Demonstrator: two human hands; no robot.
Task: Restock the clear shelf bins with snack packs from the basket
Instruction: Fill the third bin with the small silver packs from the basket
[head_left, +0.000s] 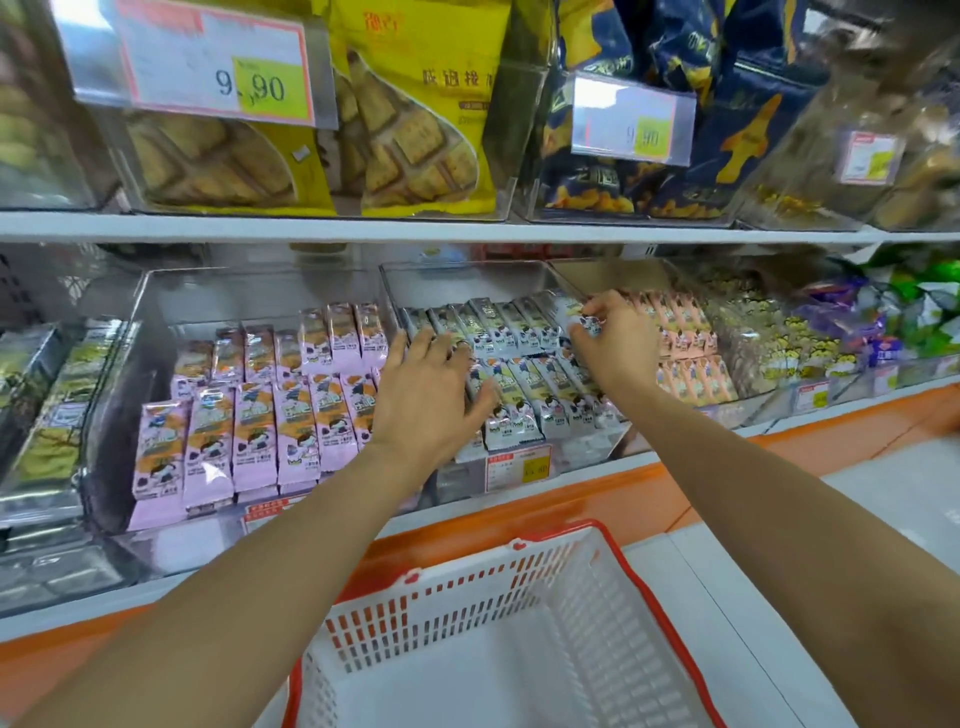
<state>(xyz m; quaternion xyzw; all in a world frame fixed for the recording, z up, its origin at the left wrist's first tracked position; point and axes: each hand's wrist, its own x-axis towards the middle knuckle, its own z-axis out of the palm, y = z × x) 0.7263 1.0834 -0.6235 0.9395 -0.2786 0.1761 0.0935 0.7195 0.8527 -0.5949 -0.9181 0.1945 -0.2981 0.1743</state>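
A clear shelf bin (470, 273) on the lower shelf holds rows of white snack packs (519, 384). My left hand (431, 395) lies flat with spread fingers on the packs at the bin's left side. My right hand (615, 338) is at the bin's right rear, fingers pinched on one white snack pack (584, 325). The white basket with red rim (550, 582) stands below my arms, and no packs show in the part of it that I see.
A bin of pink snack packs (249, 415) sits to the left, a bin of peach packs (685, 343) to the right. Above, an upper shelf (467, 231) carries bins of yellow biscuit bags (415, 114) and dark blue bags (727, 104). An orange-edged counter (779, 457) runs below.
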